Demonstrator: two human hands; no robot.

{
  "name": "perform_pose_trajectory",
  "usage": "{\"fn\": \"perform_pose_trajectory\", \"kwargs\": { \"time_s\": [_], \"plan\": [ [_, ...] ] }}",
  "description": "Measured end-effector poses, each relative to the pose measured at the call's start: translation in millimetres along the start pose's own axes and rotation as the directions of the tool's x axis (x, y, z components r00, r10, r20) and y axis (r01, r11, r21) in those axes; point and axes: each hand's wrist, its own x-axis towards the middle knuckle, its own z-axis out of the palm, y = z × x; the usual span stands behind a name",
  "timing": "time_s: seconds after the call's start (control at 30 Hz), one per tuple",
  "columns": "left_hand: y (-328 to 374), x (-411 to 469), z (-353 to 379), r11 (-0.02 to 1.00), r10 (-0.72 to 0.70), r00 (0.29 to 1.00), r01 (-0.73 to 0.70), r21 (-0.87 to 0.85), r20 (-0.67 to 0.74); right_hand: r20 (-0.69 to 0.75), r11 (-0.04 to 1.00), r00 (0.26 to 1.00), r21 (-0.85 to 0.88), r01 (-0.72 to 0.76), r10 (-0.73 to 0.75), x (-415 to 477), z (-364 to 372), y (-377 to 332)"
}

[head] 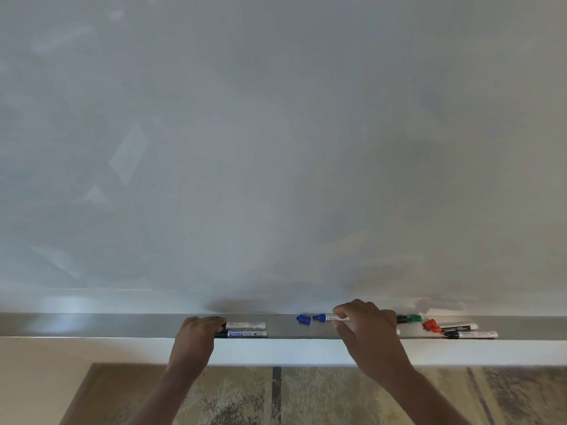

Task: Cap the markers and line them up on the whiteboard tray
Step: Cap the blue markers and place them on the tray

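Note:
The grey whiteboard tray [107, 325] runs across the view. My left hand [194, 340] rests on its front edge, fingers curled on the black-capped end of a white marker [247, 325]. A second black-capped marker with a blue label [245, 334] lies just in front of it, parallel. My right hand [368, 332] pinches a blue marker [329, 317] at the back of the tray, its blue end pointing left. A loose blue cap [303, 319] lies a short gap to the left of that end.
To the right of my right hand lie a black cap [402, 319], a green cap [415, 318], two red caps [430, 325] and two uncapped markers [472, 334]. A white marker end [398, 332] peeks out beside my right hand. The whiteboard [276, 148] rises behind; patterned floor lies below.

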Motion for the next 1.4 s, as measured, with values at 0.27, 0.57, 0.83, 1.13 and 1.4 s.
{"fn": "perform_pose_trajectory", "kwargs": {
  "time_s": [0.27,0.57,0.83,1.13,1.4],
  "plan": [
    [-5,0,5,0.996,0.028,1.000,-0.028,-0.084,0.000,0.018,0.994,0.998,-0.099,-0.055,0.057,16,32,33],
    [4,-2,4,0.998,0.062,0.997,-0.063,-0.019,-0.036,0.093,0.946,0.994,-0.322,-0.032,0.066,28,46,47],
    [90,6,11,0.962,0.235,0.960,-0.252,-0.101,-0.150,0.211,0.876,0.977,-0.471,0.102,0.000,30,53,47],
    [164,21,28,0.941,0.314,0.949,-0.315,-0.124,-0.030,0.331,0.846,0.939,-0.472,0.246,-0.088,43,66,49],
    [184,17,41,0.955,0.293,0.956,-0.294,0.032,0.022,0.364,0.796,0.925,-0.526,0.299,-0.107,42,70,57]
  ]
}}
